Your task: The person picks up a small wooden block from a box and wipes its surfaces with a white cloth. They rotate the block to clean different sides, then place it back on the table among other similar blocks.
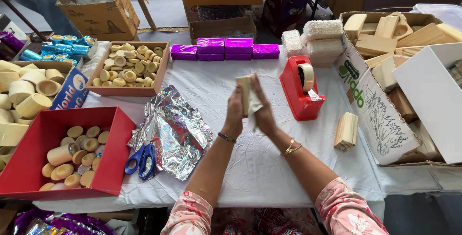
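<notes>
Raised above the white-clothed tabletop [250, 167]: cream soap bar [244, 92], long axis upright, pressed between both palms. Left hand [234, 112] flat against its left face, fingers extended and closed together; right hand [262, 110] equally close, fingers pinning white wrapping paper [254, 106] against it. Beyond, red tape dispenser [301, 90].

table [250, 167], white cloth | foil sheets [178, 131] | scissors [142, 160] | tape dispenser [301, 88] | red box [29, 167]
</notes>
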